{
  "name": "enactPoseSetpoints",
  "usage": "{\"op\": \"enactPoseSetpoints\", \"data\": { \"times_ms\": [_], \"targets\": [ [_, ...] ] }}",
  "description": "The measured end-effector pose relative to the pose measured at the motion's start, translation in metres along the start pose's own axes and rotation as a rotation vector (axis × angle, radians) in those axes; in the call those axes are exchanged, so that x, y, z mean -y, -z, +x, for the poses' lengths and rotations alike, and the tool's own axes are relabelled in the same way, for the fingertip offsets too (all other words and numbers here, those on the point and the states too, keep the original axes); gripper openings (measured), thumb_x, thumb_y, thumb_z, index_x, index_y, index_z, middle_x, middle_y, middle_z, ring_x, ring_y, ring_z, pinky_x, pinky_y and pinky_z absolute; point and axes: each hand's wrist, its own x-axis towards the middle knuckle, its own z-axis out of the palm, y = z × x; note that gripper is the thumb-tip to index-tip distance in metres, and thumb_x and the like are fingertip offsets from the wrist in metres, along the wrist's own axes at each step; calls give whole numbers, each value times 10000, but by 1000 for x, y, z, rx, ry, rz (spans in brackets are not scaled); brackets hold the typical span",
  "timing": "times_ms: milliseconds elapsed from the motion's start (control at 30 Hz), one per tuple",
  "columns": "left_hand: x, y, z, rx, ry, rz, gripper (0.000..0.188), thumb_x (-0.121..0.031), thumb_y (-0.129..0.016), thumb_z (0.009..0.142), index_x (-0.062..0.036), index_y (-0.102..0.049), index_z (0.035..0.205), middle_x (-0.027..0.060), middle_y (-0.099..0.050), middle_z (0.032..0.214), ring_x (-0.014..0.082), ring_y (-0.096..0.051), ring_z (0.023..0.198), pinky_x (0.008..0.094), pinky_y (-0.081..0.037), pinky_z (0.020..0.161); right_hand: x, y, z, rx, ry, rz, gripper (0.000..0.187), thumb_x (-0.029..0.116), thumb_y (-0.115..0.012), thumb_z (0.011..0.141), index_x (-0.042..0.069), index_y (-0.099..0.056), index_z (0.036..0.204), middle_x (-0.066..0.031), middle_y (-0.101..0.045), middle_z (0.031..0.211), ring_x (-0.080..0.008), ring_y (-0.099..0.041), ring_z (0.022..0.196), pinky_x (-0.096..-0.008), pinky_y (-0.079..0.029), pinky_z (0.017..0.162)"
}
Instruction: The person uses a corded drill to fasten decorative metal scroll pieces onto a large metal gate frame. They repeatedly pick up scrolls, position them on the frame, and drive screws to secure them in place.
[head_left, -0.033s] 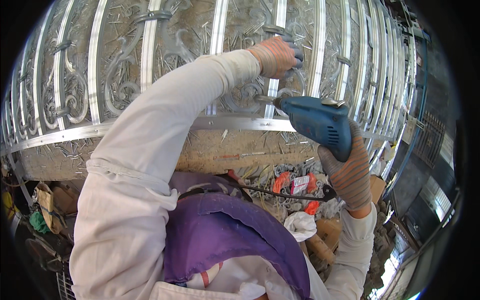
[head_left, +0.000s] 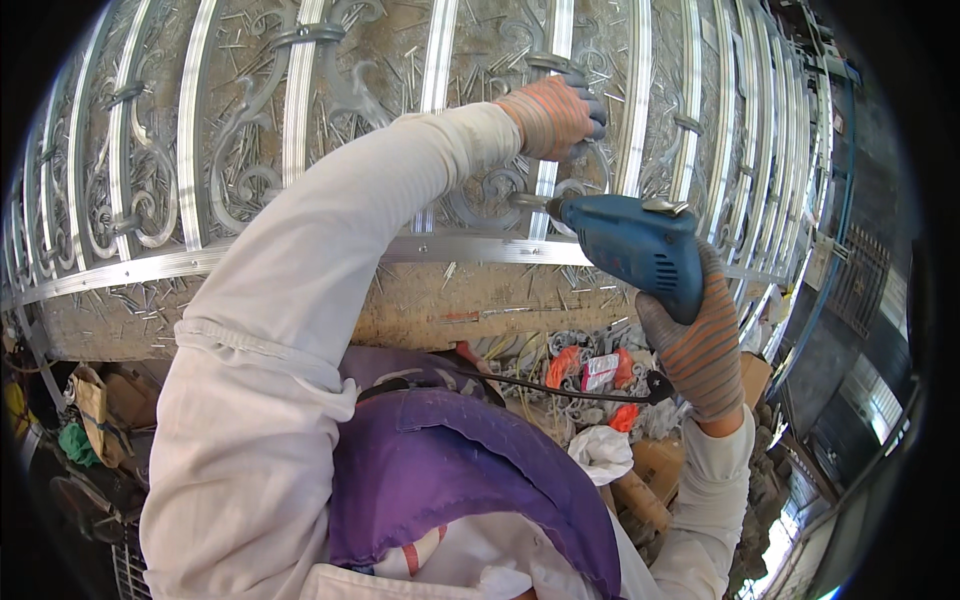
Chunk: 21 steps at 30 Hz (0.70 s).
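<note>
My right hand (head_left: 705, 340), in a striped orange-and-grey glove, grips the handle of a blue power drill (head_left: 640, 240). The drill lies on its side with its chuck pointing left, its tip at a grey ring (head_left: 527, 200) by the foot of a ribbed silver metal bar (head_left: 545, 180). Higher on the same bar my left hand (head_left: 555, 115), gloved alike with dark fingertips, bends its fingers over the bar's right side beside a grey scroll ornament (head_left: 595, 65). What lies under those fingertips is hidden.
More upright bars and scrolls form a railing panel, closed off by a near silver rail (head_left: 450, 247). Metal shavings litter the brown board (head_left: 440, 310) beneath. A black cord (head_left: 570, 388) crosses in front of me. Grey metal parts, orange packets and a white bag (head_left: 600, 452) lie below right.
</note>
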Motion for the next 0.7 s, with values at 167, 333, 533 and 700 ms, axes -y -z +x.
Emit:
{"op": "enactPoseSetpoints", "data": {
  "times_ms": [167,333,533,700],
  "targets": [
    [-5,4,-3,26,22,18,332,-295,-660,946,-181,-715,1252,10,-649,1351,259,-600,1263,453,-473,1066,5,1,5,42,52,22,624,107,-749,861,-53,-470,1396,-249,-703,1083,-352,-735,932,-432,-594,813],
    [-2,-1,0,-17,-2,9,344,-305,-663,946,-174,-716,1260,20,-655,1351,265,-607,1253,446,-473,1072,-14,-4,9,19,205,-317,649,127,-775,859,-38,-477,1412,-223,-694,1094,-302,-718,947,-404,-585,838],
    [-1,-2,-1,-57,-9,-6,331,-297,-686,924,-154,-729,1219,38,-667,1325,286,-612,1231,442,-459,1090,-23,-5,12,35,144,18,618,162,-785,856,-25,-493,1368,-230,-690,966,-346,-708,834,-444,-571,751],
    [-3,-1,-1,-95,-29,-24,322,-290,-690,914,-149,-735,1199,45,-669,1314,299,-602,1237,452,-454,1094,-32,15,-3,27,37,191,620,126,-768,848,-26,-506,1389,-191,-705,977,-293,-714,843,-398,-572,773]
  ]
}}
